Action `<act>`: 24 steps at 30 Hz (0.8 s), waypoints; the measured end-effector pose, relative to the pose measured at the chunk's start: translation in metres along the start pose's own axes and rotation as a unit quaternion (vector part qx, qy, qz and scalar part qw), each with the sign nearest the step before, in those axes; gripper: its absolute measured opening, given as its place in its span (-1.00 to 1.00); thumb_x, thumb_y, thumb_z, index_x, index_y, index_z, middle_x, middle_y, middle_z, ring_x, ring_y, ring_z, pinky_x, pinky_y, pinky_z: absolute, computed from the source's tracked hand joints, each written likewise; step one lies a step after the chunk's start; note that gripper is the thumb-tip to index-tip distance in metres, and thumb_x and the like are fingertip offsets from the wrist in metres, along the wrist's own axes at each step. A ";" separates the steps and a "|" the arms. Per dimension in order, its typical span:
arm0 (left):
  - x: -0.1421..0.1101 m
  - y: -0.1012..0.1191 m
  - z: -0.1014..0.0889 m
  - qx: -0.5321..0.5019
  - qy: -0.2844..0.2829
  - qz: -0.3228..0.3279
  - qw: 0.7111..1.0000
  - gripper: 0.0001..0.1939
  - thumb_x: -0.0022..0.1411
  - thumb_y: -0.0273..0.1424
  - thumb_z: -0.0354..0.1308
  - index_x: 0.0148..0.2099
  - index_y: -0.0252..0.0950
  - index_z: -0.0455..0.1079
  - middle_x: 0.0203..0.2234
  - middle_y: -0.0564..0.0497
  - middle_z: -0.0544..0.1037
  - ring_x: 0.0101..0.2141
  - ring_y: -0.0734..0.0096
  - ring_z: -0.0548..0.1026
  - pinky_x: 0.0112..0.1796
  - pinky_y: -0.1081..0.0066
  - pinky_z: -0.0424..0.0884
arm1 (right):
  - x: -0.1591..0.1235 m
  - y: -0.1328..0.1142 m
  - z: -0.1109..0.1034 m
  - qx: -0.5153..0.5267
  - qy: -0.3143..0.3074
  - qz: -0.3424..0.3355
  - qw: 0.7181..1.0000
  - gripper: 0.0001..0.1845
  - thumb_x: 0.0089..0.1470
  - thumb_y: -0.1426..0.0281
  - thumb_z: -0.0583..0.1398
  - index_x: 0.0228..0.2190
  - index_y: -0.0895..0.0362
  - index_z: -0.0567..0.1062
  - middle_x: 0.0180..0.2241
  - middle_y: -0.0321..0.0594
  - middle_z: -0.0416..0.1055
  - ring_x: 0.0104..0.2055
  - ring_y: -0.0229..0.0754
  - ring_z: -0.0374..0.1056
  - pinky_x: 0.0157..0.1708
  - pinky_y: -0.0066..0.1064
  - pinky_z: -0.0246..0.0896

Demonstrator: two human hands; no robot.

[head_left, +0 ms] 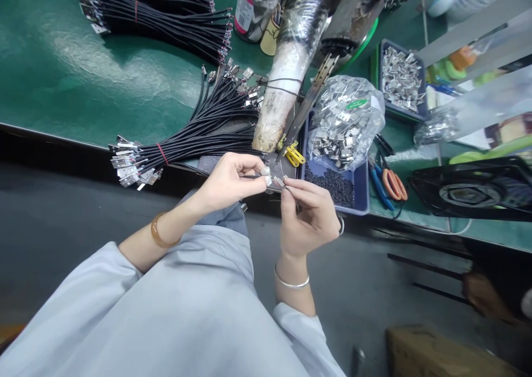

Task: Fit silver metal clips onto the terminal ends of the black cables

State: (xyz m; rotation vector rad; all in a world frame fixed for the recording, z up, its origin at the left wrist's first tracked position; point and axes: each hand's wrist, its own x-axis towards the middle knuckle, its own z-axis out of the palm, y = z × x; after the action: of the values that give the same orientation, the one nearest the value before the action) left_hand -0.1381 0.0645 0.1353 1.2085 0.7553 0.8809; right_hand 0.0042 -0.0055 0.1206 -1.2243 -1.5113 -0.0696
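Note:
Between the fingertips of my left hand is a thin black cable, its end pointing towards my right hand. My right thumb and fingers are pinched on a small metal piece, close to the cable end; its exact kind is too small to make out. Both hands are just in front of the table edge. Left of them lies a tied bundle of black cables with metal connectors at its ends. Behind the hands is a yellow-handled tool, below a wrapped tube.
A blue tray at right holds small black pieces and a plastic bag of metal shells. Beyond it stands another tray of metal parts. Pliers and a black fan lie farther right. More cable bundles lie back left.

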 end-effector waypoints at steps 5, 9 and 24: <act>0.000 -0.001 0.001 -0.008 0.007 -0.004 1.000 -0.87 -0.01 -0.40 0.24 -0.51 -0.38 0.44 -0.71 0.20 0.14 -0.61 0.67 0.02 -0.56 0.54 -0.04 | -0.005 0.006 0.004 0.069 0.011 0.107 0.992 -0.92 0.19 0.51 0.27 -0.29 0.09 0.52 -0.23 -0.24 0.60 -0.22 -0.21 0.60 -0.26 -0.36 0.57; 0.001 -0.003 0.002 -0.001 0.019 0.010 1.000 -0.83 0.02 -0.36 0.25 -0.50 -0.39 0.51 -0.66 0.11 0.35 -0.58 0.62 0.19 -0.53 0.54 0.12 | -0.004 0.008 0.005 0.022 -0.007 0.056 0.998 -0.89 0.17 0.52 0.28 -0.31 0.08 0.49 -0.23 -0.24 0.62 -0.19 -0.19 0.61 -0.19 -0.32 0.56; 0.001 -0.009 0.013 0.015 0.139 0.021 0.990 -0.82 0.01 -0.35 0.28 -0.43 -0.38 0.61 -0.55 0.04 0.55 -0.52 0.56 0.39 -0.49 0.59 0.34 | 0.010 0.013 0.008 -0.103 -0.042 -0.108 0.988 -0.83 0.17 0.56 0.23 -0.35 0.03 0.42 -0.23 -0.23 0.66 -0.24 -0.21 0.61 -0.25 -0.40 0.52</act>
State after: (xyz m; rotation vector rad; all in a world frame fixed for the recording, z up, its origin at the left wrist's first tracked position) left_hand -0.1247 0.0587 0.1295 1.1442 0.9722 1.0907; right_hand 0.0097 0.0119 0.1182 -1.2324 -1.7409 -0.3293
